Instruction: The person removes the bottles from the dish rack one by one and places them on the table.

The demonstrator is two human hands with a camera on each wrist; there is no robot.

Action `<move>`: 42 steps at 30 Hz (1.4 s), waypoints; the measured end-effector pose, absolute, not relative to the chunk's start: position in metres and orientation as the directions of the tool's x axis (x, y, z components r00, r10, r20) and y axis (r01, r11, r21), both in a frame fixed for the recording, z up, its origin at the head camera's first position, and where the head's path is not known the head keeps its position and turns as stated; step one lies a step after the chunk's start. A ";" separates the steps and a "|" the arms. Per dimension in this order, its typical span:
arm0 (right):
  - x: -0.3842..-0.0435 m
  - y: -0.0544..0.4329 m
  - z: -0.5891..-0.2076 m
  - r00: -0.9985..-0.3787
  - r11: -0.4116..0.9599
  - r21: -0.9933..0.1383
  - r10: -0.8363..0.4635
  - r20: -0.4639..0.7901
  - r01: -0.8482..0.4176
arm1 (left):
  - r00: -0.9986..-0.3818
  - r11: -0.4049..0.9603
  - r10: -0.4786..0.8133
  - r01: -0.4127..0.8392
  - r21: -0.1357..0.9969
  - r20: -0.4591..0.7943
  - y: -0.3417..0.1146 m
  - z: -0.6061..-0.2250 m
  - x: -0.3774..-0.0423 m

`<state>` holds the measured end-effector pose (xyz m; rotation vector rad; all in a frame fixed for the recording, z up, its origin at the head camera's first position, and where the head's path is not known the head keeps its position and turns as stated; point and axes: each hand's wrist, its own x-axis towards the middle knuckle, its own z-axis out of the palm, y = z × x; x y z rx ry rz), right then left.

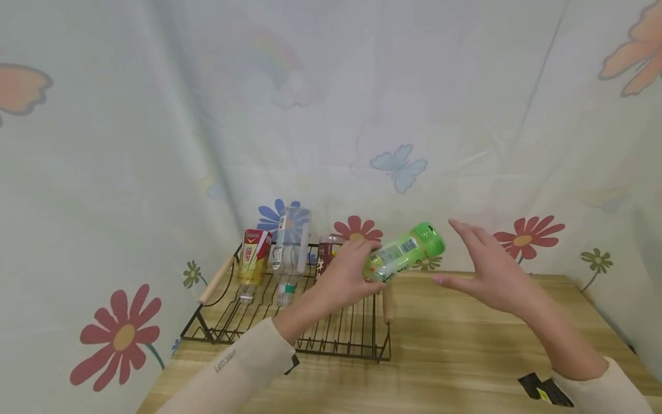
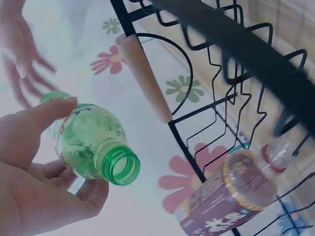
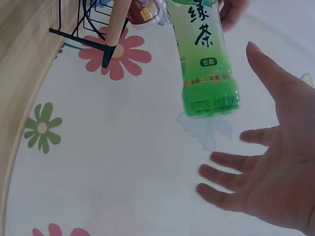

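Near the rack (image 1: 343, 347), the left hand (image 1: 343, 273) grips a green bottle (image 1: 405, 253) (tilted).

We're on the head view, and the green bottle's (image 1: 405, 253) neck is hidden from us behind the left hand (image 1: 338, 273); from the right wrist, the top edge slices that end off! The brown bottle (image 1: 324, 256) sits partly covered by that same hand. Print on the clear bottle (image 1: 292, 261)? Too small for us to read. Over to the left wrist: the rack's (image 2: 248, 54) nearest bar is a blur, cropped by the edge, and we get only part of the right hand (image 2: 19, 54). Both sleeves (image 1: 243, 362) are cut off below.
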<state>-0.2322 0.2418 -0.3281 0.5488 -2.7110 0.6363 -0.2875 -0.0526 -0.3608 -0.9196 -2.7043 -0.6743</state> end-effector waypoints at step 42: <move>-0.246 0.193 -0.366 -0.663 0.758 -0.032 -0.547 0.512 -0.651 | -0.700 0.676 0.644 0.710 0.198 0.309 -0.025 -0.358 -0.260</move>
